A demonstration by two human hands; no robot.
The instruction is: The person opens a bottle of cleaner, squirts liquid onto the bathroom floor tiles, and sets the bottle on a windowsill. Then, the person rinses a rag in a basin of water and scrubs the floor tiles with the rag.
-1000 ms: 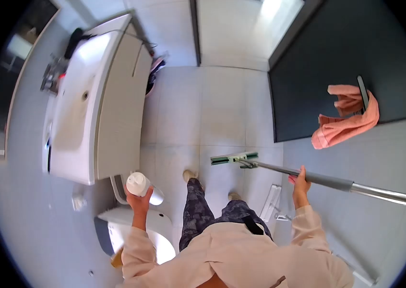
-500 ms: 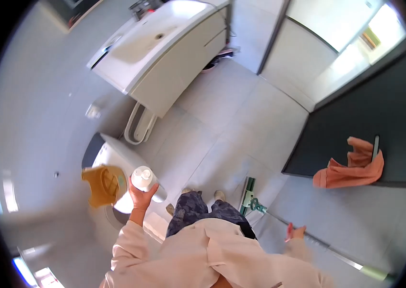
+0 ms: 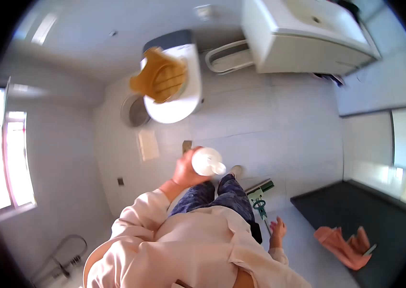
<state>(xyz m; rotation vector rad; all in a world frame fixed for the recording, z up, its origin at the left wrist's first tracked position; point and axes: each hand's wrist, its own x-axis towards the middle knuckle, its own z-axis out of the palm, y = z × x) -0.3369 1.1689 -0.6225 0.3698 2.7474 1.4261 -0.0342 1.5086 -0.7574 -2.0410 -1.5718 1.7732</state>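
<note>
My left hand (image 3: 187, 169) is closed around a white pump bottle (image 3: 206, 162), seen from above with its nozzle pointing right. The bottle is held in front of my trousers, above the floor. My right hand (image 3: 278, 229) is low at my right side, its fingers curled against a small pink object (image 3: 272, 224) whose kind I cannot make out. Close by is a green floor squeegee (image 3: 259, 194), its thin pole running towards that hand. The hand and sleeve overlap the pole, so whether I touch it cannot be seen.
A toilet (image 3: 193, 89) with a yellow plastic seat (image 3: 157, 77) on it stands ahead, beside a round bin (image 3: 133, 111). A folded white tub (image 3: 232, 62) leans by the vanity (image 3: 308, 50). An orange cloth (image 3: 342, 247) hangs at the dark panel (image 3: 380, 216) to my right.
The view has swung left, bringing the window and shower hose into sight. My left hand has brought the bottle away from the toilet to before my body. The right hand is closer to my side.
</note>
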